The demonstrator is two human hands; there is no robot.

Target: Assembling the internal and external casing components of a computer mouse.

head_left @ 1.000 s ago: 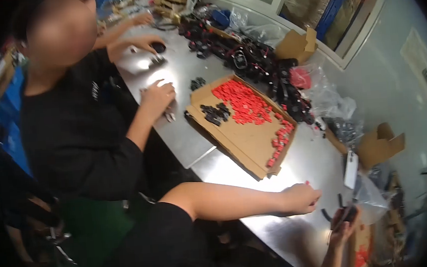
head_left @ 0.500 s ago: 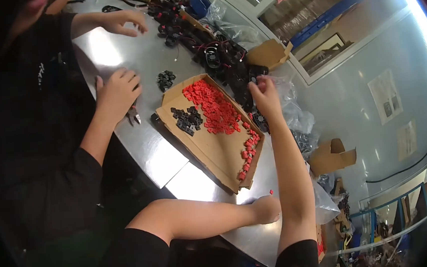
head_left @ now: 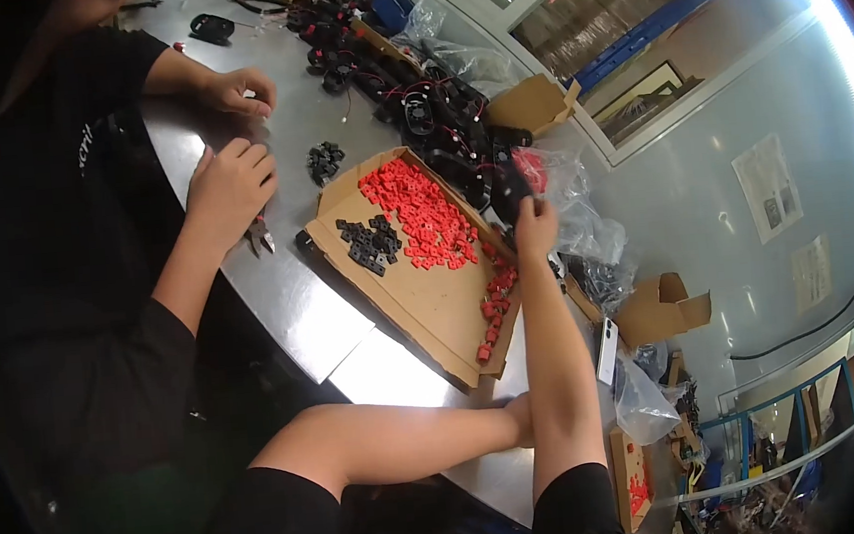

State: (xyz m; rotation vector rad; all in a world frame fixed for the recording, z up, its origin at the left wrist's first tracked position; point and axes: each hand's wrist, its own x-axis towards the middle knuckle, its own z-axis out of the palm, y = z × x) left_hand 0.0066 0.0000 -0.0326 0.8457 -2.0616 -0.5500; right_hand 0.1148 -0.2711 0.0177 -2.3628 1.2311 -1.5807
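My right hand [head_left: 536, 226] is closed on a dark, blurred black plastic part [head_left: 509, 186] beside the far right corner of a cardboard tray [head_left: 433, 339]. Most of my left hand [head_left: 523, 421] is hidden behind my right forearm, low over the metal table just past the tray's near corner; its fingers do not show. In the tray, many small red pieces [head_left: 412, 203] spread along the far side, and a cluster of small black pieces [head_left: 370, 243] sits at the left. Chunkier red pieces [head_left: 493, 307] line the right edge.
Across the left, another person's hands [head_left: 230, 187] rest over the table near cutting pliers [head_left: 262, 238]. Small black parts [head_left: 324, 161] lie beyond the tray. A heap of black wired housings [head_left: 420, 112] runs along the wall with plastic bags [head_left: 583, 205]. A white-edged phone [head_left: 607, 351] lies at right.
My right hand has drawn nearer from the heap, with the black part now in its grip. My left hand has shifted slightly left behind my forearm. The other person's far hand has come nearer.
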